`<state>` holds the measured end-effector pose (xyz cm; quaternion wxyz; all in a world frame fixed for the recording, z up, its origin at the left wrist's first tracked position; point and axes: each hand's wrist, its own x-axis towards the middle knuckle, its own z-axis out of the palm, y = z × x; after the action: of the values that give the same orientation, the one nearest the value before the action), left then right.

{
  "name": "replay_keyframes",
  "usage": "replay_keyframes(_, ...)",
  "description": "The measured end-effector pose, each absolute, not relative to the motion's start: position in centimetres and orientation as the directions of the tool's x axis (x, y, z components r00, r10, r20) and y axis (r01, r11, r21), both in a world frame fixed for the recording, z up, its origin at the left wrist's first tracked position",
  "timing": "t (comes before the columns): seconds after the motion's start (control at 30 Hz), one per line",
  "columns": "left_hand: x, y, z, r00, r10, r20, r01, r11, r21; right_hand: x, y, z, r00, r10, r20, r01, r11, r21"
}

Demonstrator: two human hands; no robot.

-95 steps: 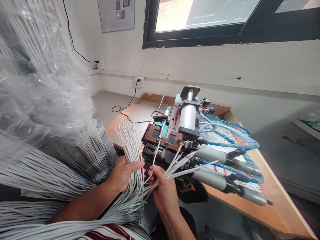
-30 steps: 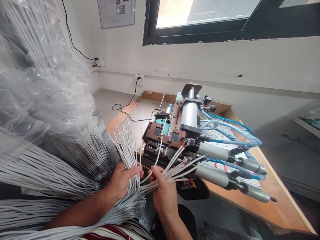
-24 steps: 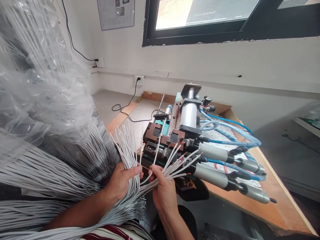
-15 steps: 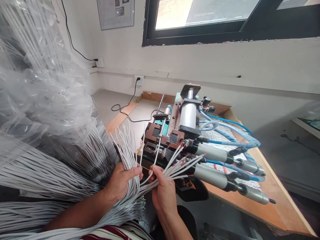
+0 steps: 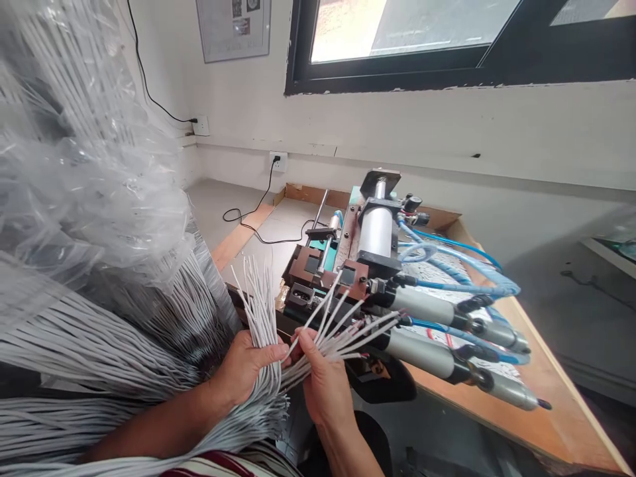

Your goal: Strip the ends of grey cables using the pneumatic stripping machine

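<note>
My left hand [image 5: 247, 366] grips a thick bundle of thin grey wires [image 5: 256, 305] that fan upward from its fist. My right hand [image 5: 324, 383] pinches a smaller fan of the same wires [image 5: 348, 324], their stripped ends pointing right toward the front of a small pneumatic machine [image 5: 348, 265]. The two hands nearly touch at the thumbs. The wire tips lie just in front of the machine's dark jaw block [image 5: 304, 293]; whether any tip touches it I cannot tell.
A big heap of grey wires in clear plastic wrap [image 5: 84, 218] fills the left side. Grey air cylinders [image 5: 437, 361] and blue hoses [image 5: 457, 265] stick out right over the wooden bench [image 5: 541, 397]. A black cable [image 5: 248, 222] runs to a wall socket [image 5: 277, 161].
The single wire that reached up into the machine's jaw block is now back among the right hand's fan. Both hands stay close together in front of the machine.
</note>
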<state>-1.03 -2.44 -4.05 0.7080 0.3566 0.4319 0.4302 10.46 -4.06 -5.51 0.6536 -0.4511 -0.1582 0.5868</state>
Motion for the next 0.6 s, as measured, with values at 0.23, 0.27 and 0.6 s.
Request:
replay_keyframes(0.23,-1.0,-2.5,-4.1,0.202,0.902,-0.382,-0.357,0.432,0.828,10.6,-5.5,-6.8,0.291,0.914,-0.284,-0.538,-0.090,-0.838)
replay_keyframes(0.27,-1.0,-2.6,-4.0,0.204,0.898,-0.390,-0.356,0.439,0.825,10.7,-5.4,-6.7,0.304,0.904,-0.302,-0.543,-0.096,-0.834)
replay_keyframes(0.6,-1.2,-2.9,-3.9,0.199,0.891,-0.409,-0.375,0.455,0.808,11.0,-4.7,-6.3,0.329,0.896,-0.299,-0.481,-0.114,-0.869)
